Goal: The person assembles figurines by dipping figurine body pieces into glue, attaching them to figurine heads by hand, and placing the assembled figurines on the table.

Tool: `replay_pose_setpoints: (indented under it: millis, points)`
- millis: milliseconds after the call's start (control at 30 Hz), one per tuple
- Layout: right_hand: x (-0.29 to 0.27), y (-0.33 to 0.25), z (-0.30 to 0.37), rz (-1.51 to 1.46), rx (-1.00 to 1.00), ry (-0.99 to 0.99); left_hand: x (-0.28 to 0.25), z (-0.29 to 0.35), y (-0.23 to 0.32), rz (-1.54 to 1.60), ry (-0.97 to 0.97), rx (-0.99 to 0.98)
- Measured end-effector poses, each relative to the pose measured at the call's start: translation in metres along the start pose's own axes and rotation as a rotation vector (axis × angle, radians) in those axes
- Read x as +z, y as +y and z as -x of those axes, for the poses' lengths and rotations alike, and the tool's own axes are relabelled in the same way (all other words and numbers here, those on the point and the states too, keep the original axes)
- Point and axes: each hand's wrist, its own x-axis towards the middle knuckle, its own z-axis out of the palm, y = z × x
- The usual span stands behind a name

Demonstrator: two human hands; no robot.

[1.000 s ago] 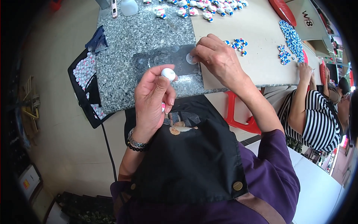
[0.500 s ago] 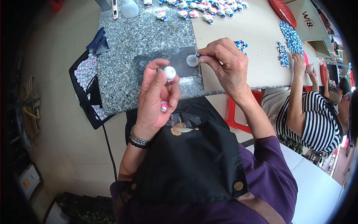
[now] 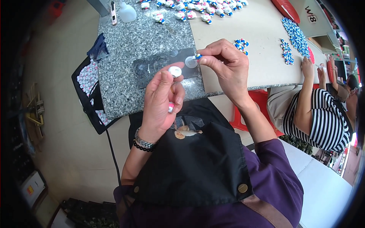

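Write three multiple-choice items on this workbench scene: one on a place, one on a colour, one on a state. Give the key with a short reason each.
1. Where does the dark moulded tray lie?
A. on the grey granite slab
B. on the floor
C. on the person's lap

2. What colour is the small round piece at the left hand's fingertips?
A. red
B. white
C. green

3. How is the right hand engaged?
A. flat on the table
B. hanging free
C. pinching a small blue-and-white piece

Key: 1 A, the tray rests on the speckled slab. 2 B, the disc looks white. 3 C, thumb and forefinger close on the piece above the tray.
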Motion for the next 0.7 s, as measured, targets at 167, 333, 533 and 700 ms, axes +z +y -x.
replay_pose_setpoints:
  millis: [167,333,533,700]
  points:
    - [0.010,-0.017,0.009,-0.540,0.297,0.018,0.008,-0.004,-0.001,-0.015,0.036,-0.015]
    - [0.012,-0.018,0.010,-0.410,0.216,0.002,0.015,-0.002,-0.003,-0.074,0.025,0.015]
    - [0.011,-0.016,0.009,-0.236,0.070,0.030,0.010,-0.003,-0.006,-0.246,-0.015,0.094]
    - [0.013,-0.015,0.014,-0.243,0.049,0.033,0.011,-0.007,-0.004,-0.372,-0.027,0.139]
